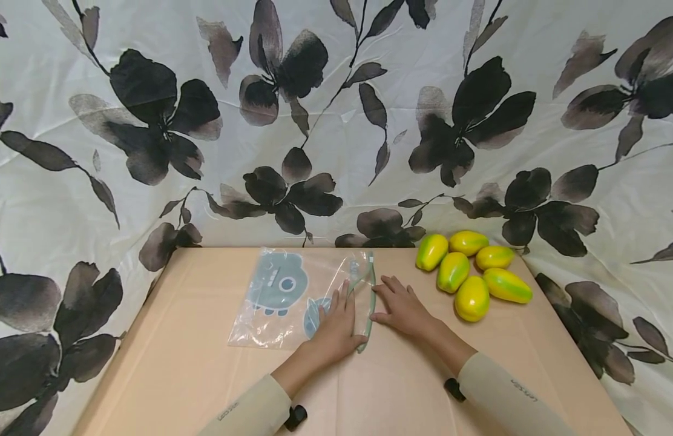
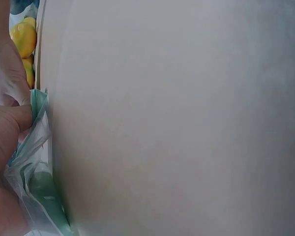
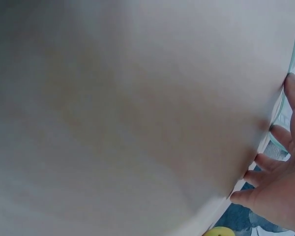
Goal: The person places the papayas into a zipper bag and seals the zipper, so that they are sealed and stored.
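My left grip (image 1: 336, 327) rests over a clear plastic bag (image 1: 282, 278), fingers extended across the film and pointing away from me. Its thumb reaches out to the green edging (image 1: 371, 266) along the bag's right side. In the left wrist view that thumb lies against the edging; I cannot tell whether it pinches the plastic.

My right grip (image 1: 406, 309) is spread, palm down, just beyond that same side, with thumb and forefinger tips touching the green edging. The edging parts between my hands, one green line curving toward my left fingers.

The bag lies flat near the far middle of the tan surface (image 1: 167, 351), blue cartoon print (image 1: 284, 278) showing on its left part. Six yellow-green fruits (image 1: 472, 298) sit clustered at the far right of the surface, beyond my right grip and outside the bag. Beige sleeves (image 1: 505, 387) cover my forearms. Behind the surface hangs a white cloth (image 1: 369, 151) patterned with dark flowers.
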Demonstrator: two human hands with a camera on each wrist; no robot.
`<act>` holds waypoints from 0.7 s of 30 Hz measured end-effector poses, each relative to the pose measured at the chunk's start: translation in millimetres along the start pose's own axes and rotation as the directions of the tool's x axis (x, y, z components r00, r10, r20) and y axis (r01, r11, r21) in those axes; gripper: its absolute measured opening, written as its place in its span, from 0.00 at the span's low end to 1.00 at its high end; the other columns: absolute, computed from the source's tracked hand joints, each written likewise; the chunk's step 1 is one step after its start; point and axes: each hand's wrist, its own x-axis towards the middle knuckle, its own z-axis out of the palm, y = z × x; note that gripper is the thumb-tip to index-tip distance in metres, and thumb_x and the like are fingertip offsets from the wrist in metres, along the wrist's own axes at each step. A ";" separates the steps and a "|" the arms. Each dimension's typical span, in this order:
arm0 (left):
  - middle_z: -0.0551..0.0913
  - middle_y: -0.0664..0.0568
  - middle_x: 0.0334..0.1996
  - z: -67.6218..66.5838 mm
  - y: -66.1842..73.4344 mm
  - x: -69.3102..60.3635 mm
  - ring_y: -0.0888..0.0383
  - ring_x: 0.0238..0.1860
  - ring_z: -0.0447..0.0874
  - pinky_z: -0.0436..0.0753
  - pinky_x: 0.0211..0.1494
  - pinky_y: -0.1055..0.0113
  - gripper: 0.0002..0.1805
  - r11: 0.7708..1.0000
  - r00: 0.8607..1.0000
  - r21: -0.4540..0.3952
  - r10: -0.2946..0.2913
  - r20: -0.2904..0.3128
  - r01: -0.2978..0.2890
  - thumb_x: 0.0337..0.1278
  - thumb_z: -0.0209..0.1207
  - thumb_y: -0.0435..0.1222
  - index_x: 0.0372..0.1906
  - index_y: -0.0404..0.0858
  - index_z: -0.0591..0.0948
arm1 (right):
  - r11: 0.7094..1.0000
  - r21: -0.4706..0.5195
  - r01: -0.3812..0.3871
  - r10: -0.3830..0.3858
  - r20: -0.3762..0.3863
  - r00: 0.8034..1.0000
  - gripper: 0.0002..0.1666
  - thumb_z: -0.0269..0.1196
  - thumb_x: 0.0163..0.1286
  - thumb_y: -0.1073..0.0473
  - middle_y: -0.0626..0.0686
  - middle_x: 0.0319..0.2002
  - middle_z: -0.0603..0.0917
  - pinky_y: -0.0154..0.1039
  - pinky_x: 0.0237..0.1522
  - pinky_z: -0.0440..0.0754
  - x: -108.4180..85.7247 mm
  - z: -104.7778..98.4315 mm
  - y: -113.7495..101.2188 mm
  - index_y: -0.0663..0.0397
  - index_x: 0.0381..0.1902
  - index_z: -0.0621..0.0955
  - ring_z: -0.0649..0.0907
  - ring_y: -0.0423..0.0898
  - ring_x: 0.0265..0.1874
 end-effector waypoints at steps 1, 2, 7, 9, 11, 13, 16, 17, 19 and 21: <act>0.38 0.37 0.84 0.4 -0.6 -0.6 0.30 0.82 0.44 0.57 0.69 0.20 0.62 1.000 1.000 -0.004 0.000 -0.001 0.000 0.55 0.73 0.52 0.82 0.29 0.49 | 1.000 0.001 -0.004 0.004 0.005 1.000 0.44 0.70 0.65 0.36 0.66 0.78 0.63 0.79 0.70 0.56 -0.1 0.9 0.1 0.51 0.72 0.73 0.59 0.69 0.78; 0.37 0.38 0.84 0.6 -1.1 -1.2 0.31 0.82 0.43 0.56 0.69 0.20 0.62 1.000 1.000 -0.006 -0.002 0.002 0.002 0.55 0.73 0.52 0.82 0.30 0.49 | 1.000 -0.001 -0.006 0.006 0.006 1.000 0.44 0.70 0.65 0.36 0.66 0.78 0.63 0.79 0.70 0.55 -0.2 1.7 0.2 0.50 0.72 0.73 0.59 0.69 0.79; 0.38 0.39 0.84 -0.7 -2.8 -4.5 0.31 0.82 0.44 0.56 0.68 0.19 0.63 1.000 1.000 -0.010 -0.001 -0.007 0.001 0.54 0.73 0.53 0.82 0.30 0.48 | 1.000 -0.013 -0.018 0.018 -0.005 1.000 0.45 0.71 0.63 0.34 0.65 0.78 0.63 0.79 0.70 0.56 0.2 2.6 0.2 0.49 0.71 0.73 0.60 0.68 0.79; 0.38 0.39 0.84 -1.8 -2.9 -5.0 0.31 0.82 0.44 0.56 0.68 0.19 0.63 1.000 1.000 -0.003 0.003 -0.008 -0.003 0.54 0.73 0.53 0.82 0.30 0.48 | 1.000 -0.019 -0.014 0.014 -0.014 1.000 0.45 0.72 0.62 0.34 0.65 0.77 0.64 0.79 0.69 0.57 0.6 1.6 0.3 0.49 0.70 0.74 0.61 0.68 0.78; 0.38 0.39 0.85 -2.4 -3.3 -5.5 0.32 0.82 0.44 0.57 0.69 0.20 0.63 1.000 1.000 0.003 0.004 -0.007 -0.004 0.54 0.72 0.54 0.82 0.30 0.48 | 1.000 -0.024 -0.012 0.012 -0.010 1.000 0.46 0.71 0.62 0.33 0.65 0.77 0.64 0.80 0.69 0.57 1.0 1.6 0.6 0.50 0.70 0.74 0.60 0.69 0.78; 0.39 0.39 0.84 -2.5 -3.9 -6.2 0.32 0.82 0.45 0.57 0.68 0.19 0.62 1.000 1.000 0.006 0.006 -0.008 -0.006 0.54 0.72 0.54 0.82 0.30 0.49 | 1.000 -0.029 -0.008 0.008 -0.006 1.000 0.47 0.71 0.63 0.33 0.65 0.78 0.64 0.80 0.69 0.57 1.3 2.5 1.0 0.50 0.72 0.73 0.60 0.69 0.78; 0.40 0.38 0.84 -1.7 -5.2 -7.3 0.31 0.82 0.45 0.57 0.67 0.19 0.62 1.000 1.000 0.006 0.011 -0.015 -0.010 0.54 0.73 0.54 0.82 0.30 0.50 | 0.999 -0.039 -0.009 0.009 -0.002 1.000 0.49 0.69 0.63 0.31 0.64 0.78 0.63 0.80 0.69 0.57 1.5 4.2 1.5 0.50 0.74 0.71 0.60 0.68 0.79; 0.40 0.37 0.84 -1.3 -5.6 -7.5 0.31 0.82 0.45 0.57 0.67 0.18 0.62 1.000 1.000 0.004 0.014 -0.019 -0.014 0.54 0.73 0.54 0.82 0.29 0.51 | 0.999 -0.042 -0.011 0.011 -0.002 1.000 0.50 0.69 0.63 0.31 0.64 0.78 0.63 0.79 0.69 0.57 1.5 4.5 1.4 0.50 0.75 0.70 0.60 0.67 0.79; 0.41 0.37 0.84 -1.0 -6.2 -7.6 0.30 0.81 0.45 0.57 0.67 0.18 0.61 1.000 1.000 0.002 0.017 -0.022 -0.017 0.54 0.73 0.53 0.81 0.29 0.52 | 0.999 -0.044 -0.012 0.011 -0.006 1.000 0.50 0.69 0.63 0.31 0.64 0.78 0.63 0.79 0.69 0.58 1.3 4.5 1.2 0.50 0.75 0.70 0.60 0.67 0.79; 0.40 0.37 0.84 -0.7 -6.5 -7.5 0.30 0.81 0.45 0.57 0.67 0.18 0.62 1.000 1.000 0.005 0.019 -0.023 -0.019 0.53 0.73 0.54 0.81 0.29 0.52 | 0.999 -0.042 -0.013 0.013 -0.004 1.000 0.50 0.69 0.63 0.31 0.64 0.78 0.63 0.79 0.69 0.57 1.1 3.8 0.7 0.50 0.75 0.70 0.59 0.67 0.79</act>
